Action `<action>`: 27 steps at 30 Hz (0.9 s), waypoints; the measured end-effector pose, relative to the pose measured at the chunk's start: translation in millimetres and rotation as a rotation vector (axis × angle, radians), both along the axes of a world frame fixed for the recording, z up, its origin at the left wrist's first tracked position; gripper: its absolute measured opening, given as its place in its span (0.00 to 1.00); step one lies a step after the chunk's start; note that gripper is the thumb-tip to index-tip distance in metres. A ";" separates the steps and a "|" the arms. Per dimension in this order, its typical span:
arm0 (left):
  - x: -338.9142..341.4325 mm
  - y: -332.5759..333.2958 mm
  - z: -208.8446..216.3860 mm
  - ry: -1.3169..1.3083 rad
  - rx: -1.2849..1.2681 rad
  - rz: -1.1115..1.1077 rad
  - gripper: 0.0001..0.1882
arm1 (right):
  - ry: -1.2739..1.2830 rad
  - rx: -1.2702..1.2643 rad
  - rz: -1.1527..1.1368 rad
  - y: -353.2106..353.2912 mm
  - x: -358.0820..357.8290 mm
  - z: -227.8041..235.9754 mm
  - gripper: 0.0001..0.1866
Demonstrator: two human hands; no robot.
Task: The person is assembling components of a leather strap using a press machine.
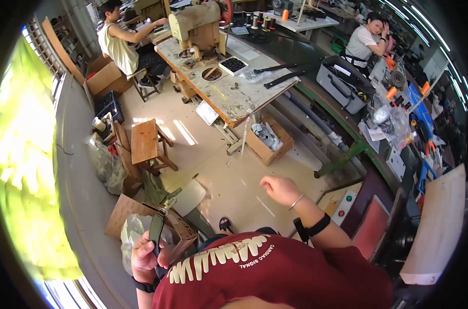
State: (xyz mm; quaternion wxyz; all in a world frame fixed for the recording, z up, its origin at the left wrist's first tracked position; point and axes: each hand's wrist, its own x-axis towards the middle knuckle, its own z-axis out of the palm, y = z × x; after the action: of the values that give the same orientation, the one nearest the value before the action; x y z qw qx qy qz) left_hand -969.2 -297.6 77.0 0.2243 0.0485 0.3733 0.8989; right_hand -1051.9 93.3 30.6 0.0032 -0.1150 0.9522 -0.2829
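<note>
My left hand (147, 253) is at the lower left, close to my body, with its fingers closed on a dark strap (156, 227). The strap points up and away from the hand, and a metal clasp (168, 204) shows at its far end. Out in front of my body, my right hand (281, 189) hangs in the air above the floor with its fingers curled in. Nothing shows in it, though its palm side is hidden. The nearest thing beyond it is a cardboard box (269, 149) with clear plastic wrapping inside.
Ahead stands a worn worktable (218, 100) bearing a sewing machine (195, 28), a tray of black parts (233, 66) and dark straps (280, 77). A wooden stool (145, 141) is at left. A grey bag (342, 85) rests on the right bench. Two people sit farther off.
</note>
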 end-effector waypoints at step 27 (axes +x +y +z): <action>-622.7 8.5 18.7 0.096 -0.964 -1.045 0.10 | -0.184 -0.016 -1.445 142.5 -470.2 -131.6 0.10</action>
State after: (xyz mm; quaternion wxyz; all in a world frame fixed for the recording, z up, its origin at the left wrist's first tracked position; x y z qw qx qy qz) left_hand -1591.9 -289.1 95.7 0.6056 0.1559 0.6666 0.4057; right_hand -1522.1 235.9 -101.0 -0.1052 0.5667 0.7842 -0.2298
